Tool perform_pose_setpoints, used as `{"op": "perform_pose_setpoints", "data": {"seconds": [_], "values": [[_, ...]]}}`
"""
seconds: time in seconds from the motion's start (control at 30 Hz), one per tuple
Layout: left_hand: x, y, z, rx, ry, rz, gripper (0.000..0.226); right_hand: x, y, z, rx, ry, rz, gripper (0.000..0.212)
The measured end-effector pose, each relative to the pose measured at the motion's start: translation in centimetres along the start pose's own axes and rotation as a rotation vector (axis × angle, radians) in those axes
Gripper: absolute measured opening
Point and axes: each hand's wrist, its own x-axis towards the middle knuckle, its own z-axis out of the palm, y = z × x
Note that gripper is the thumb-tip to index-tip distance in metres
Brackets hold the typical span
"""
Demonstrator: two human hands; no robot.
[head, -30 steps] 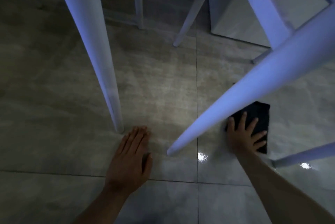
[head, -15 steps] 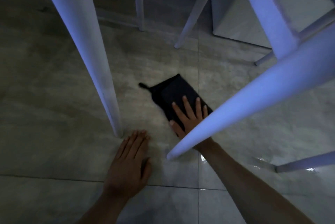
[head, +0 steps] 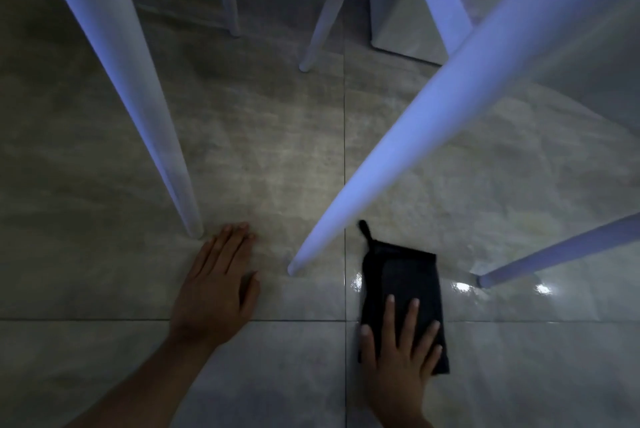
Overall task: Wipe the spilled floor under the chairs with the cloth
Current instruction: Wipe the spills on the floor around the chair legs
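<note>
Both hands lie flat on the tiled floor [head: 104, 289]: the left hand [head: 214, 289] is spread palm-down with fingers together, bracing just beside the foot of the left chair leg [head: 187, 216], and the right hand [head: 401, 344] is splayed open, pressing the near half of the dark cloth [head: 401, 275] against the tiles without pinching it. Half a second ago that cloth was farther out and to the left, beyond the slanted chair leg [head: 346, 216], and a second ago it was out to the right; now it has been drawn back toward the person, to the right of that leg's foot and across the tile joint, its small loop [head: 365, 232] pointing away. The left hand has not moved through any of this, so it serves purely as support. The sweep reads as a back-and-forth wiping stroke that has covered the patch between the legs. Bright wet glints [head: 460, 286] show just right of the cloth, near the foot of the low right chair leg [head: 554, 254], which suggests liquid remains there. By that reading the task is part done, and the next pass likely belongs rightward, with the cloth steered around that leg.
</note>
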Motion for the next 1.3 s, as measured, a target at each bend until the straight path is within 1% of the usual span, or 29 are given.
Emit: {"op": "perform_pose_setpoints", "data": {"seconds": [0.07,0.13,0.2,0.27,0.33,0.4,0.5,0.53,0.57,0.6,0.63,0.7,0.8,0.87,0.9,0.97,1.1,1.2,1.23,1.3], "values": [[-0.1,0.0,-0.2,0.000,-0.001,0.009,0.063,-3.0,-1.8,0.8,-0.063,-0.017,-0.040,0.068],[-0.2,-0.1,-0.5,0.012,-0.009,0.016,0.061,-6.5,-3.9,1.4,-0.120,-0.067,-0.134,0.071],[-0.2,-0.3,-0.4,0.038,-0.042,0.027,0.061,-9.1,-5.8,1.4,-0.113,-0.142,-0.206,0.077],[-0.3,-1.1,-0.7,0.081,-0.109,0.075,0.061,-10.6,-7.5,1.1,-0.085,-0.199,-0.267,0.073],[-0.5,-3.6,-1.7,0.175,-0.185,0.219,0.062,-10.8,-8.4,0.9,-0.073,-0.143,-0.368,0.065],[-0.5,-7.3,-3.2,0.287,-0.272,0.396,0.066,-10.0,-8.1,1.3,-0.091,-0.084,-0.497,0.067],[-0.3,-12.0,-7.2,0.432,-0.446,0.601,0.080,-9.1,-8.9,1.5,-0.151,-0.116,-0.617,0.073],[-0.3,-13.2,-8.5,0.455,-0.530,0.607,0.081,-8.9,-9.5,1.5,-0.161,-0.140,-0.629,0.075],[-0.4,-14.3,-9.6,0.461,-0.517,0.637,0.082,-8.9,-10.4,1.4,-0.173,-0.156,-0.633,0.077],[-0.6,-15.4,-10.5,0.479,-0.454,0.671,0.082,-8.8,-11.3,1.3,-0.183,-0.176,-0.631,0.079],[-0.8,-16.4,-11.2,0.476,-0.385,0.649,0.081,-8.6,-12.2,1.2,-0.187,-0.181,-0.626,0.082],[-2.0,-18.1,-12.0,0.397,-0.328,0.518,0.072,-8.5,-14.1,1.4,-0.194,-0.155,-0.628,0.087],[-4.7,-17.2,-10.3,0.268,-0.215,0.249,0.061,-8.3,-16.0,1.5,-0.221,-0.164,-0.719,0.092],[-6.2,-16.3,-9.7,0.198,-0.129,0.074,0.060,-7.9,-17.1,1.6,-0.252,-0.169,-0.818,0.092],[-6.6,-16.2,-9.7,0.157,-0.094,0.014,0.062,-7.6,-17.7,1.4,-0.259,-0.155,-0.846,0.091],[-7.0,-16.9,-9.9,0.090,-0.071,-0.069,0.066,-7.2,-19.4,1.5,-0.232,-0.127,-0.815,0.087],[-6.7,-17.3,-9.7,0.049,-0.037,-0.085,0.068,-4.3,-22.0,1.4,-0.170,-0.123,-0.658,0.084],[-6.7,-17.4,-9.7,0.039,-0.009,-0.076,0.069,-0.1,-24.3,-0.7,-0.148,-0.168,-0.562,0.085],[-6.8,-17.5,-9.6,0.040,-0.002,-0.068,0.069,1.8,-25.3,-1.5,-0.119,-0.204,-0.484,0.083],[-6.8,-17.8,-9.4,0.035,0.015,-0.049,0.069,6.1,-27.7,-3.5,-0.054,-0.199,-0.331,0.081]]}}
